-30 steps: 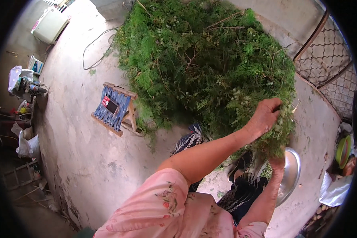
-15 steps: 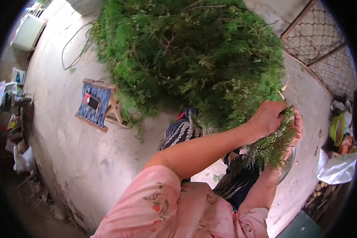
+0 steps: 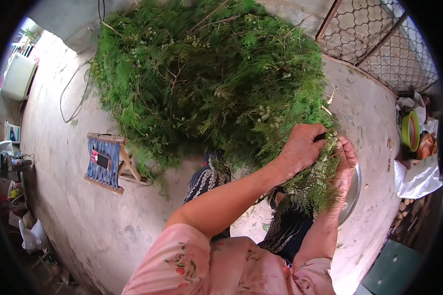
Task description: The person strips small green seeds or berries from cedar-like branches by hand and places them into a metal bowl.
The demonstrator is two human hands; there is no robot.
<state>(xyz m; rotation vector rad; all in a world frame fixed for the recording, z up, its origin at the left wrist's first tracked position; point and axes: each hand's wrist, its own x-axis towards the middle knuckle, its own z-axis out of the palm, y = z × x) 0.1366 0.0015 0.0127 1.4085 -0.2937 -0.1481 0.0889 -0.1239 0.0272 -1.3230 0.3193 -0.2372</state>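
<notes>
A leafy evergreen sprig (image 3: 310, 184) with pale green cones hangs between my hands, its feathery tips pointing down over my right forearm. My left hand (image 3: 302, 145) is closed round its upper stem. Beside it, my right hand (image 3: 347, 155) has its fingers curled in against the cones; the exact pinch is partly hidden by leaves. A round metal basin (image 3: 353, 199) shows behind my right wrist, mostly covered by the arm. In front of my knees lies a large heap of cut evergreen branches (image 3: 206, 83), cones scattered through it.
To the left stands a folding stool (image 3: 104, 160) with blue webbing and a phone (image 3: 102, 161) on it. A cable (image 3: 74, 98) loops on the concrete floor. At right are wire-mesh panels (image 3: 379, 34), a green basin (image 3: 409, 130), a white bag (image 3: 418, 177) and stacked firewood (image 3: 406, 216).
The view has shifted, so the whole scene sits further left. Both hands remain at the sprig, and the right fingers are now more curled beside the cones.
</notes>
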